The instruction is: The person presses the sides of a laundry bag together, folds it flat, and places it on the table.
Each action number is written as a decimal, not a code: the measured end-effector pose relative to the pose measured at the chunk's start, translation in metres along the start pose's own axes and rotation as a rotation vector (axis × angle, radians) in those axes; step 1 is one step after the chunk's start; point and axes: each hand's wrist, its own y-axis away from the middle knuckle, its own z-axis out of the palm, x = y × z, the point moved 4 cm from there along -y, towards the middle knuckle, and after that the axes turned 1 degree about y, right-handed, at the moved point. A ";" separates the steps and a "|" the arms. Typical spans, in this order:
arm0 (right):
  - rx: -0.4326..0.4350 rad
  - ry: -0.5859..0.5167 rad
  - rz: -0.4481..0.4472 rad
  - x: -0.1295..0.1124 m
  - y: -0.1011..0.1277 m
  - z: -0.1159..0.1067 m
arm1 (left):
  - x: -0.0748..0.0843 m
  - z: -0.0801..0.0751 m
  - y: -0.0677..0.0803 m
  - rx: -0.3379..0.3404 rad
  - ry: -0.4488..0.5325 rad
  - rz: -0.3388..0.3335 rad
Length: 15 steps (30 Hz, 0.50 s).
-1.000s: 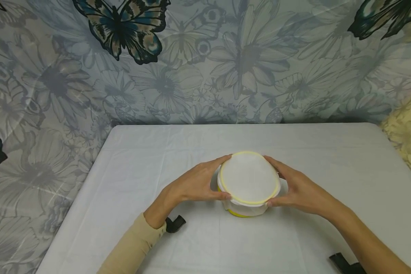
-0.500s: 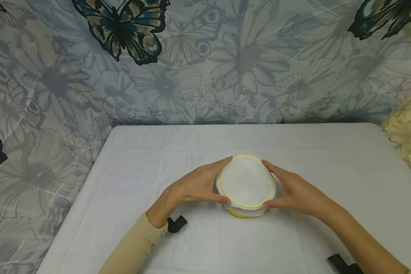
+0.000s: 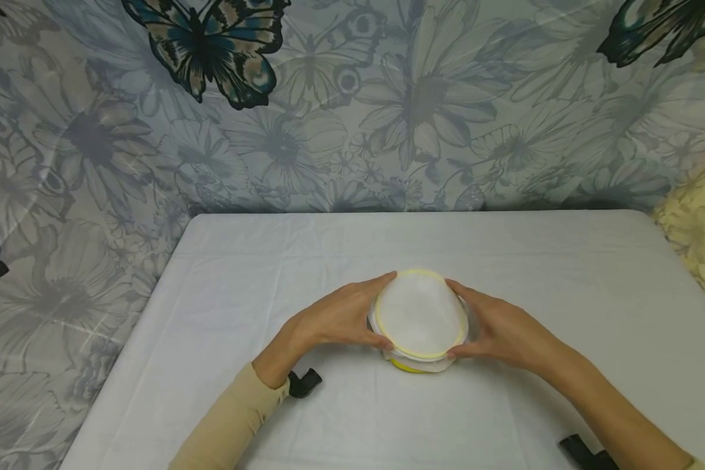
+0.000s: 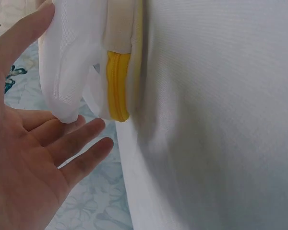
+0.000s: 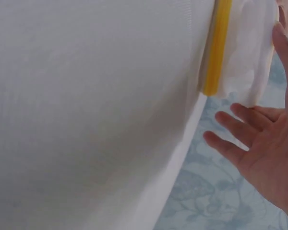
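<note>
Near the middle of the white-covered desk stands a round, yellow-trimmed white pouch, a yellow zipper low on its side. At its nine o'clock, the left hand sets thumb at seven, forefinger at eleven; the right hand mirrors it at three. Each grip is spread wide, holding the pouch's upper edge, how firmly is hard to tell.

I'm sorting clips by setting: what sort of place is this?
Probably an indoor tabletop workspace: a white-covered table, a butterfly-and-flower backdrop behind it, and a round white case between the left hand and right hand.
</note>
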 end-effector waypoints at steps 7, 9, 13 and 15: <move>-0.033 -0.036 -0.005 0.002 -0.003 0.005 | -0.001 0.003 -0.001 -0.024 -0.004 -0.016; -0.039 -0.056 -0.009 0.002 -0.003 0.007 | -0.002 0.004 -0.002 -0.033 -0.009 -0.025; -0.045 -0.078 -0.009 0.002 -0.002 0.008 | -0.004 0.007 -0.002 -0.051 -0.014 -0.036; -0.046 -0.082 -0.007 0.001 -0.002 0.008 | -0.004 0.008 -0.002 -0.055 -0.015 -0.040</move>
